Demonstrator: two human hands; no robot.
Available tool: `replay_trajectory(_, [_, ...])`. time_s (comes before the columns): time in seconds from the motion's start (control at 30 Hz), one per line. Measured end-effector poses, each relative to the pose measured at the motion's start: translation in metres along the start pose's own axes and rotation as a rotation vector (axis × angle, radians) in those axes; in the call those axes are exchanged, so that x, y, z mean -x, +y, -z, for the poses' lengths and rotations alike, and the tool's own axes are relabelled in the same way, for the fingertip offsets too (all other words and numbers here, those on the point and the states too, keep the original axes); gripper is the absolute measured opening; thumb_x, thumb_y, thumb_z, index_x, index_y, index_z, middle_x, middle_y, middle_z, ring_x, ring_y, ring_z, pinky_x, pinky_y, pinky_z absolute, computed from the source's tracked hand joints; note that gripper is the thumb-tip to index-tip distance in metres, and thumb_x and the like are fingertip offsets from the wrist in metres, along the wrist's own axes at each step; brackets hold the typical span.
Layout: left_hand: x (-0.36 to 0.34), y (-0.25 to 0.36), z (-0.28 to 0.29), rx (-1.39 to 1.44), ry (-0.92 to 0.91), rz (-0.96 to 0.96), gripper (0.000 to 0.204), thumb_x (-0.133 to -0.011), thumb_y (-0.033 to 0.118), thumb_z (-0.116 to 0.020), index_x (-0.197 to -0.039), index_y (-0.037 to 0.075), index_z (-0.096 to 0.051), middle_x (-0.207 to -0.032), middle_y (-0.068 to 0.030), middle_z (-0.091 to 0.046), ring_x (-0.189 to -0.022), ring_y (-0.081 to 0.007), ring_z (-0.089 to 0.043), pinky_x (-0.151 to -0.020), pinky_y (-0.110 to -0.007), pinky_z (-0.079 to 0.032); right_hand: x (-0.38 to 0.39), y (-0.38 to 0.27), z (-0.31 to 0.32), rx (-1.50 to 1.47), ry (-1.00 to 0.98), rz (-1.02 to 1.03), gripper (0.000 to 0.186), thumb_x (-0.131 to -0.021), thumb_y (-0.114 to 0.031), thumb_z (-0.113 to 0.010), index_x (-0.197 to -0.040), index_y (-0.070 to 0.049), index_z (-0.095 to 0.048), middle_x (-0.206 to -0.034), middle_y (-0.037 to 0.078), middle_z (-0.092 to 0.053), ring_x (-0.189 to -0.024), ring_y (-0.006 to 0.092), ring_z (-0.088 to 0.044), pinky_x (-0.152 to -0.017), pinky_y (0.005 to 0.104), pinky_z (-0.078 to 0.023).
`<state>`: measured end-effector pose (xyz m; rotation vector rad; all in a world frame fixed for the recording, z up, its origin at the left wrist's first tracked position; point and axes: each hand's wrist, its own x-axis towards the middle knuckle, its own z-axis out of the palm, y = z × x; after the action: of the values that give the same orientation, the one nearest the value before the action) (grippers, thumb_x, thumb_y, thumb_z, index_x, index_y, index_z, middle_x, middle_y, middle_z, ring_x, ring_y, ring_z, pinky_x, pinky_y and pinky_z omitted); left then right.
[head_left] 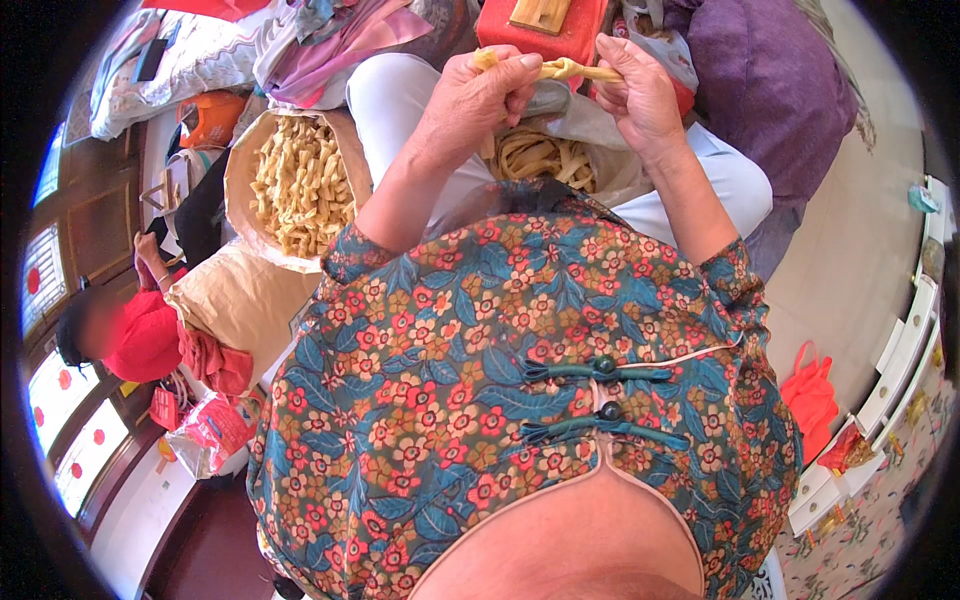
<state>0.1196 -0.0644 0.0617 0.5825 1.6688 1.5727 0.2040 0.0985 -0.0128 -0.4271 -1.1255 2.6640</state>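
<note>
A pale yellow tofu skin strip [566, 70] with a knot in its middle stretches between my two hands. My left hand [482, 92] is closed round one end, and a short piece of the strip sticks up past the thumb. My right hand [640, 98] pinches the other end between thumb and fingers. Below the hands, flat loose strips [545, 160] lie coiled in a clear plastic bag [622, 165] between my legs. To the left, a wide paper sack [240, 185] with its rim rolled open holds many knotted pieces [300, 185].
A wooden block [540, 14] rests on a red box [500, 38] beyond my hands. Purple cloth [765, 90] bulks at the right. At far left sits another person in red [150, 335], beside a brown paper sack [240, 295]. An orange-red bag [808, 395] lies on the floor at right.
</note>
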Motion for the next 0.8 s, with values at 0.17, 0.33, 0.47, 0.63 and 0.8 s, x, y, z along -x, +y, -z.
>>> replay_trajectory(0.17, [-0.007,-0.017,0.033,-0.511,0.140,-0.239,0.023,-0.089,0.022,-0.053,-0.083,0.002,-0.061,-0.068,-0.0012,-0.056,-0.062,-0.0103,-0.052,-0.057,-0.024,-0.041,0.001,-0.005,0.000,0.008,-0.100,0.028,0.015,-0.084,-0.022,-0.061,-0.085,-0.010,-0.052,-0.059,-0.009,-0.043,-0.046,-0.0001,-0.033,-0.041,0.0156,-0.023])
replay_trajectory(0.33, [-0.004,-0.002,0.024,-1.138,0.215,-0.452,0.025,-0.078,0.021,-0.064,-0.101,0.012,-0.065,-0.090,-0.0091,-0.065,-0.080,-0.0214,-0.061,-0.071,-0.031,-0.047,0.001,0.009,-0.018,0.271,-0.080,0.085,0.013,-0.085,-0.020,-0.061,-0.082,-0.010,-0.052,-0.060,-0.008,-0.045,-0.048,-0.0003,-0.036,-0.041,0.0160,-0.027])
replay_trajectory(0.47, [-0.004,-0.019,0.004,-1.315,-0.075,-0.380,0.028,-0.075,0.022,-0.063,-0.101,0.013,-0.056,-0.088,-0.0087,-0.061,-0.083,-0.0298,-0.059,-0.066,-0.039,-0.048,0.002,0.010,-0.026,0.268,-0.123,0.044,0.013,-0.084,-0.017,-0.062,-0.083,-0.007,-0.053,-0.066,-0.005,-0.051,-0.055,0.0010,-0.044,-0.047,0.0166,-0.035])
replay_trajectory(0.63, [-0.008,-0.033,0.016,-1.276,-0.030,-0.526,0.017,-0.075,0.014,-0.058,-0.092,0.010,-0.056,-0.081,-0.0066,-0.058,-0.075,-0.0287,-0.060,-0.061,-0.038,-0.048,0.005,0.013,-0.026,0.323,-0.133,0.057,0.014,-0.083,-0.012,-0.061,-0.088,-0.003,-0.052,-0.072,-0.003,-0.055,-0.063,0.0021,-0.048,-0.057,0.0168,-0.040])
replay_trajectory(0.8, [-0.035,-0.039,0.046,-1.307,0.042,-0.807,0.012,-0.071,0.017,-0.061,-0.082,0.014,-0.058,-0.074,-0.0005,-0.060,-0.067,-0.0216,-0.061,-0.056,-0.034,-0.048,0.010,0.014,-0.050,0.349,-0.148,0.177,0.011,-0.083,-0.006,-0.059,-0.089,-0.003,-0.050,-0.067,-0.006,-0.051,-0.058,-0.0003,-0.042,-0.050,0.0161,-0.034])
